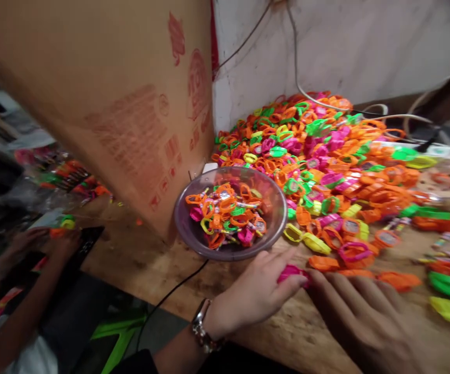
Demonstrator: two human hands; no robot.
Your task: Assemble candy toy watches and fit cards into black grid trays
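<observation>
My left hand (254, 293), with a wristwatch on its wrist, lies on the wooden table (194, 280) and pinches a small pink plastic piece (292, 273) between thumb and fingers. My right hand (359, 317) rests just right of it, fingers stretched towards the same pink piece and touching its right end. Just behind my left hand stands a purple bowl (194, 236) holding several orange, pink, green and yellow plastic rings. A big heap of the same coloured rings (326, 156) spreads over the table behind and to the right.
A tall cardboard box (111, 104) stands at the left beside the bowl. A black cable (170, 296) runs off the table's front edge. Another person's hands (45, 244) work at the far left. White cables (365, 109) hang along the back wall.
</observation>
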